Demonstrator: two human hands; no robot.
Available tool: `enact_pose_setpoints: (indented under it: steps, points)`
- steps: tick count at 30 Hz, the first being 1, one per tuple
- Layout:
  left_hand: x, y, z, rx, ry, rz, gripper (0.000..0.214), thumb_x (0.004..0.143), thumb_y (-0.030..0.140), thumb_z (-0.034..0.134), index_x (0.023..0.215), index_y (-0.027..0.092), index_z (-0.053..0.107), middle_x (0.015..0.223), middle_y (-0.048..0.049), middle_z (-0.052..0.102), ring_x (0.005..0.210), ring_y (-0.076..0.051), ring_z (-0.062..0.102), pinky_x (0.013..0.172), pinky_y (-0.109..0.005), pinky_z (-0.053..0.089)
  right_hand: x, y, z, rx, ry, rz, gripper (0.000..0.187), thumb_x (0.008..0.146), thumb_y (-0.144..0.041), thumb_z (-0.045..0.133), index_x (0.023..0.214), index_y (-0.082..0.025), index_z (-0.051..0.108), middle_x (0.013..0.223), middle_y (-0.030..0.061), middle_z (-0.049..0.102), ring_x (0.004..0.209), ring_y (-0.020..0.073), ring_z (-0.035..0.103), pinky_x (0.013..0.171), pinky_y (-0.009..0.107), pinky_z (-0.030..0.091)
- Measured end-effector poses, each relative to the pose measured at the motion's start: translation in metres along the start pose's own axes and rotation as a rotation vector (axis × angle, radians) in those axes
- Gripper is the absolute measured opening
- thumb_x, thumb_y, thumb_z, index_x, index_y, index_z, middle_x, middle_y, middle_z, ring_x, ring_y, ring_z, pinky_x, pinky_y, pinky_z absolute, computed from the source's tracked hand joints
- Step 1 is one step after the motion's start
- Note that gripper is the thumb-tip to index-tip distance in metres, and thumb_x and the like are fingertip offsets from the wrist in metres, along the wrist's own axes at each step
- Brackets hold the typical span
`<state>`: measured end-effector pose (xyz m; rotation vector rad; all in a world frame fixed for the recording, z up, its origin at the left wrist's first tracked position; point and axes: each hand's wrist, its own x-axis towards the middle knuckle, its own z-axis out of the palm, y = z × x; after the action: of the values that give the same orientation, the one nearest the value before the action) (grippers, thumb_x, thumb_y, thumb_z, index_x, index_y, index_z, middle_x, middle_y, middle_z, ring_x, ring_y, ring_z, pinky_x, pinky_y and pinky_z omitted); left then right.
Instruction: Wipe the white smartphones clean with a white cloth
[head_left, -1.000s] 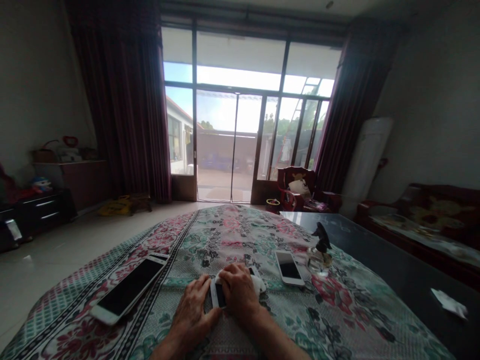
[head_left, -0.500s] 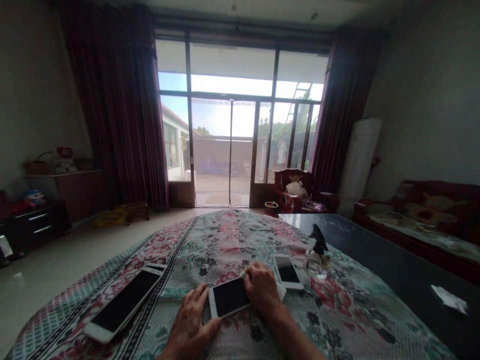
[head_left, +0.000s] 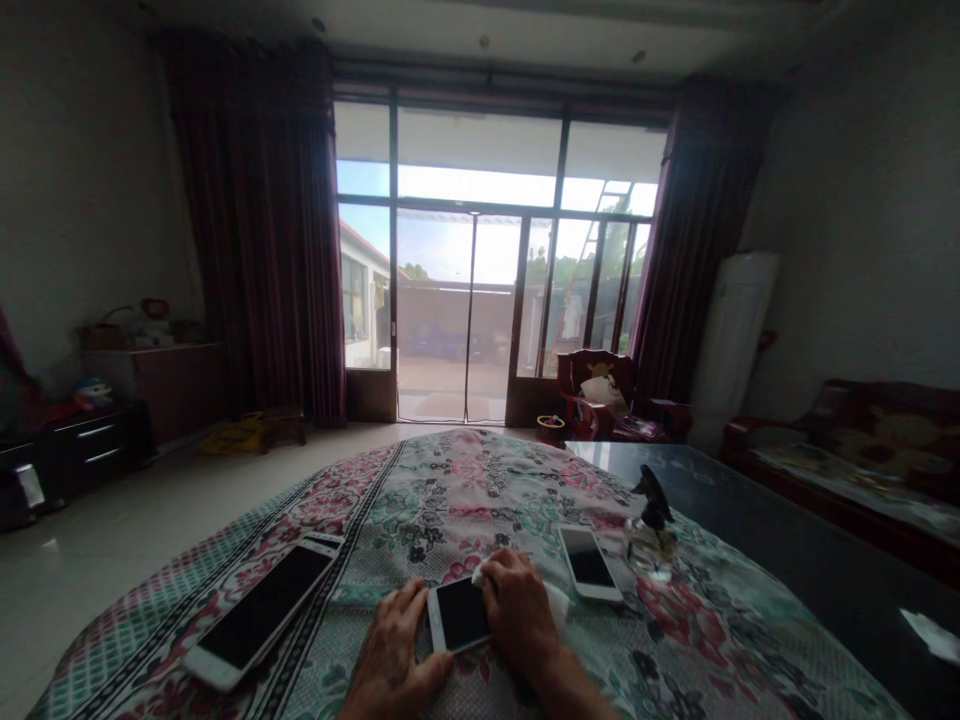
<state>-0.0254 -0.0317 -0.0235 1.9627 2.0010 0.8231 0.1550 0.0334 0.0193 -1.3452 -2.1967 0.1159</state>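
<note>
A white smartphone (head_left: 459, 612) with a dark screen lies on the flowered tablecloth (head_left: 420, 500) in front of me. My left hand (head_left: 394, 635) grips its left end, fingers along the far edge and thumb at the near corner. Bent over the right part of the screen, my right hand (head_left: 517, 605) presses a white tissue or cloth (head_left: 557, 603), mostly hidden under the palm. Right of that hand lies a second white smartphone (head_left: 589, 565), face up. Further right stands a clear spray bottle (head_left: 652, 545) with a black trigger head.
At the left a larger white phone (head_left: 262, 615) rests on another device, partly covered. A dark tabletop (head_left: 712, 500) adjoins the cloth on the right, with a crumpled white wrapper or paper (head_left: 930, 635). Beyond are a wooden armchair (head_left: 596, 390) and glass doors.
My right hand has slid left across the phone with the white tissue or cloth, covering more of the screen. My left hand keeps its hold. The whole view has shifted slightly.
</note>
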Motion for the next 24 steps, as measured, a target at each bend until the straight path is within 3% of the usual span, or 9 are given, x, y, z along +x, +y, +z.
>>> enact_pose_setpoints:
  steps: [10,24]
  points:
    - [0.001,-0.001,0.002,0.008,0.009,0.030,0.066,0.070,0.035,0.058,0.131,0.011,0.055,0.144,-0.0124,0.048,0.134,-0.031,0.039,0.114,-0.043,0.030,-0.001,-0.018,0.010,0.101,-0.025,-0.120,0.021,0.088,-0.019,0.051,0.088,-0.026,0.071,0.099,0.0008,0.067,0.099,0.0176,0.055,0.091,0.028,0.036]
    - [-0.001,0.005,-0.006,-0.009,-0.023,-0.024,0.069,0.067,0.036,0.060,0.132,0.014,0.054,0.146,-0.0105,0.045,0.138,-0.031,0.035,0.116,-0.043,0.026,0.012,0.034,-0.010,-0.018,0.029,0.124,0.024,0.087,-0.015,0.047,0.084,-0.020,0.070,0.094,0.0054,0.067,0.093,0.0176,0.059,0.084,0.024,0.039]
